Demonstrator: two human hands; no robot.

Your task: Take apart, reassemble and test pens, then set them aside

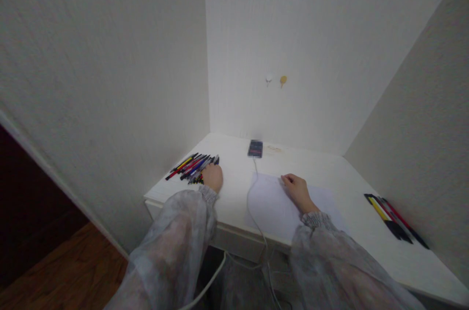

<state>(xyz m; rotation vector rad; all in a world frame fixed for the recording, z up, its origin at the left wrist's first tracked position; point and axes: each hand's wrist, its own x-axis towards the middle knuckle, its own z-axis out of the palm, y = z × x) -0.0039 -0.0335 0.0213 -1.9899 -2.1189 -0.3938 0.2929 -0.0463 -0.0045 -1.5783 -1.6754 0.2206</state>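
Note:
My left hand point(213, 177) is at the right end of a pile of pens point(188, 167) on the left of the white table. Its fingers curl down onto the pens, and what they grip, if anything, is hidden. The pile mixes black, red, yellow, blue and grey barrels lying at slants. Over a white sheet of paper point(273, 202) is my right hand point(296, 190), its fingers bent and drawn together with nothing visible in them. Both my forearms wear translucent grey sleeves with gathered cuffs.
Several larger black, yellow, red and grey pens point(395, 219) lie side by side at the table's right. A dark device point(255, 149) sits near the back wall, its white cable point(252, 193) crossing the paper and front edge. Walls enclose three sides; two small hooks point(283, 80) hang behind.

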